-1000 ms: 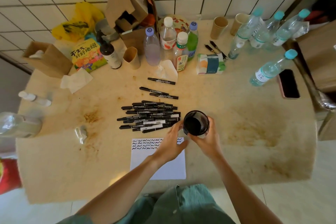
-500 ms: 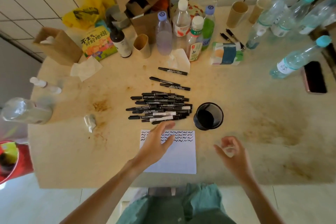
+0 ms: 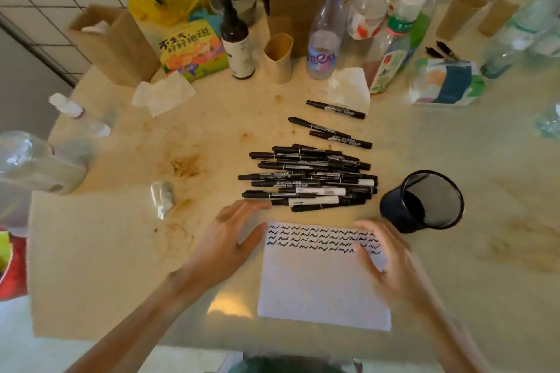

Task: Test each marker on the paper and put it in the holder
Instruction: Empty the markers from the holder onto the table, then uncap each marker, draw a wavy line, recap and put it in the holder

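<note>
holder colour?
Black mesh holder, seen in the head view, standing right of the marker pile.

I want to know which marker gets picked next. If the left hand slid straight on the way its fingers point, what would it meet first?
Probably the near edge of the marker pile: the left hand points up and right, fingertips just short of the lowest markers. Depth is unclear.

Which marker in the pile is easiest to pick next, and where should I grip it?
Probably the nearest marker at the pile's front edge. Pinch its barrel mid-length from above with the left hand: it lies flat, crosswise, with bare table on its near side.
</note>
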